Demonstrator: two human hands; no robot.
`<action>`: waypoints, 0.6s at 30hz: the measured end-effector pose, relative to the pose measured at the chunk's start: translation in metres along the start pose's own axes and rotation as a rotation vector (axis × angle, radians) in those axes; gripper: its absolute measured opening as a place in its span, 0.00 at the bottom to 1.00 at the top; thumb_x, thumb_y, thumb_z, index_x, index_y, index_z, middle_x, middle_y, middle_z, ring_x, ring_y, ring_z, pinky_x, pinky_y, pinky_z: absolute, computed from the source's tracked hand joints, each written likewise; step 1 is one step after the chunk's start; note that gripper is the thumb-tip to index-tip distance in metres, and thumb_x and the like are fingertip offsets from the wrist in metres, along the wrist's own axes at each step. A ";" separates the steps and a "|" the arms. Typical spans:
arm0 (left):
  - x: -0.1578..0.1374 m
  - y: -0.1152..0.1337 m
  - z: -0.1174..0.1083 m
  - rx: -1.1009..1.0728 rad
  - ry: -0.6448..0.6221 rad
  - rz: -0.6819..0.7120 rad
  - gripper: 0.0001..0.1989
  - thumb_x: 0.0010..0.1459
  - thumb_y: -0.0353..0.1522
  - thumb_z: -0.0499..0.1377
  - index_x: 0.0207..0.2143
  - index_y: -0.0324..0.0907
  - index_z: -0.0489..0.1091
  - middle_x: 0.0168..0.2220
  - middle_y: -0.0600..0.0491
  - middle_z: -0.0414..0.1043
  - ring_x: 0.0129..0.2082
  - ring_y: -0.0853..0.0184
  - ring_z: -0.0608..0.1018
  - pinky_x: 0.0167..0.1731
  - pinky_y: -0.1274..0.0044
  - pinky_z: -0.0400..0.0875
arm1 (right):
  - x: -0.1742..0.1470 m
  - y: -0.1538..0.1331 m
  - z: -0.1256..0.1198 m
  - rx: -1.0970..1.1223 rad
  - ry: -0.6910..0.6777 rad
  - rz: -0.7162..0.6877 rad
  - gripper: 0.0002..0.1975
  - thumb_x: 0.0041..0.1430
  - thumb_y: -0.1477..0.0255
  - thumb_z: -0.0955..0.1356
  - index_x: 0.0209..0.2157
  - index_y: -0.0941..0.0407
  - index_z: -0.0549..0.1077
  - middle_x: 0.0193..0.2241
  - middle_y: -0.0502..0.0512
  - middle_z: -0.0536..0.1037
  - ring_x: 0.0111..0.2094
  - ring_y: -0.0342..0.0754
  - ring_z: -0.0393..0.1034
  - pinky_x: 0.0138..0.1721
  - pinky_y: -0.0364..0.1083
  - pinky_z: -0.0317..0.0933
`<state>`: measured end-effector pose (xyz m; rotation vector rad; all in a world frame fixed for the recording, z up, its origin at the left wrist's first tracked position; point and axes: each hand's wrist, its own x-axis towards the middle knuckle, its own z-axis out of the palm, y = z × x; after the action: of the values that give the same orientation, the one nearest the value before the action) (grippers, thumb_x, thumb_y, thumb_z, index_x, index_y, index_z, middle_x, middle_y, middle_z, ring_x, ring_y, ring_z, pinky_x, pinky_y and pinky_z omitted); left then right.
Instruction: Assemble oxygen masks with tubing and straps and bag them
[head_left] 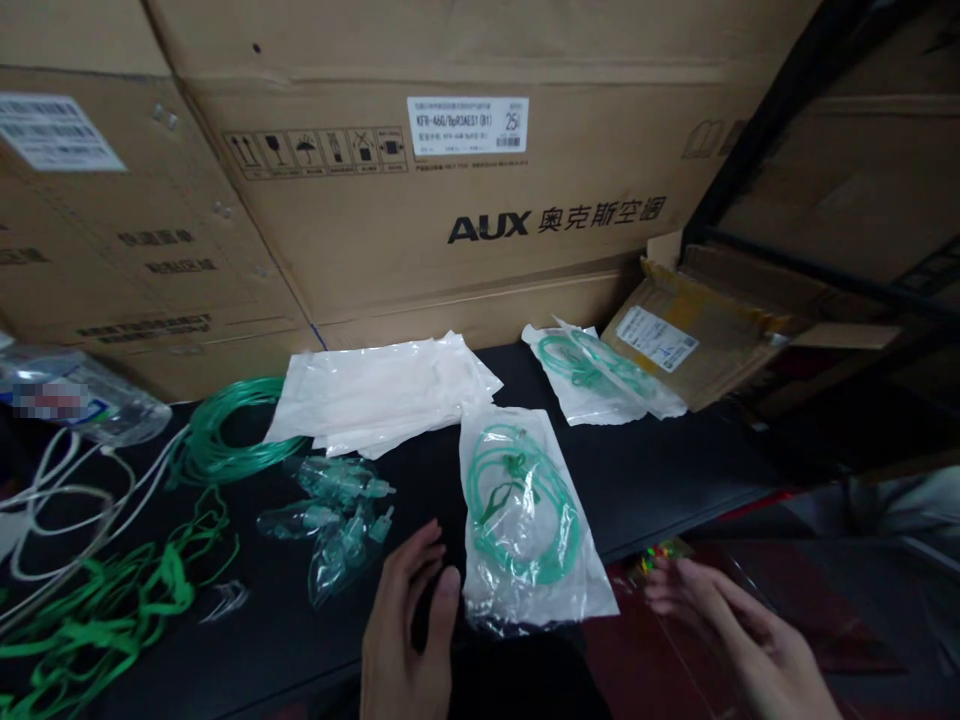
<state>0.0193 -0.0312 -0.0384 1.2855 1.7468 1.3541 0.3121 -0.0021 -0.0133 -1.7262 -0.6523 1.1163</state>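
My left hand [412, 620] is open, thumb apart from its bent fingers, just left of a clear-fronted pouch [596, 595] on the black table. Coiled green tubing [559, 560] with a mask's green strap shows inside that pouch. At the right, past the table's front edge, my right hand [739, 620] pinches a small shiny iridescent piece [652, 562]; motion blurs its details. Several clear green plastic masks [341, 525] lie left of my left hand. Behind them is a stack of white pouches [375, 390].
Green straps [127, 600], a green tubing coil [225, 430], white cables [67, 500] and a plastic bottle [82, 395] crowd the left side. More filled pouches [592, 400] lie by an open carton [667, 330]. Large cardboard boxes [465, 290] wall off the back.
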 end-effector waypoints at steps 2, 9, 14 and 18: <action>0.013 0.005 0.010 -0.174 -0.129 -0.197 0.27 0.67 0.45 0.59 0.63 0.43 0.64 0.61 0.40 0.73 0.56 0.55 0.81 0.49 0.66 0.81 | 0.010 -0.011 0.020 -0.004 -0.030 -0.105 0.30 0.42 0.46 0.79 0.37 0.57 0.86 0.40 0.61 0.88 0.40 0.57 0.83 0.43 0.46 0.76; 0.043 0.013 0.043 -0.473 -0.353 -0.355 0.32 0.61 0.44 0.65 0.63 0.39 0.66 0.60 0.40 0.76 0.58 0.50 0.79 0.54 0.62 0.77 | 0.019 -0.036 0.092 0.059 -0.301 -0.156 0.31 0.40 0.51 0.81 0.40 0.60 0.83 0.22 0.52 0.82 0.27 0.52 0.77 0.27 0.45 0.69; 0.030 0.003 0.033 -0.554 -0.195 -0.430 0.29 0.55 0.45 0.70 0.55 0.44 0.75 0.57 0.45 0.79 0.59 0.48 0.78 0.56 0.61 0.76 | 0.004 -0.019 0.093 0.271 -0.323 0.012 0.37 0.50 0.55 0.79 0.57 0.57 0.74 0.33 0.57 0.87 0.32 0.55 0.82 0.35 0.50 0.75; 0.026 0.004 0.028 -0.509 -0.250 -0.437 0.29 0.58 0.50 0.67 0.58 0.48 0.74 0.56 0.49 0.80 0.58 0.50 0.79 0.55 0.63 0.77 | 0.005 -0.002 0.083 0.331 -0.516 0.119 0.36 0.50 0.58 0.80 0.59 0.54 0.75 0.50 0.62 0.85 0.50 0.62 0.80 0.51 0.56 0.73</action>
<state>0.0352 0.0041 -0.0408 0.7048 1.2956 1.2104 0.2398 0.0382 -0.0247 -1.2110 -0.6323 1.6763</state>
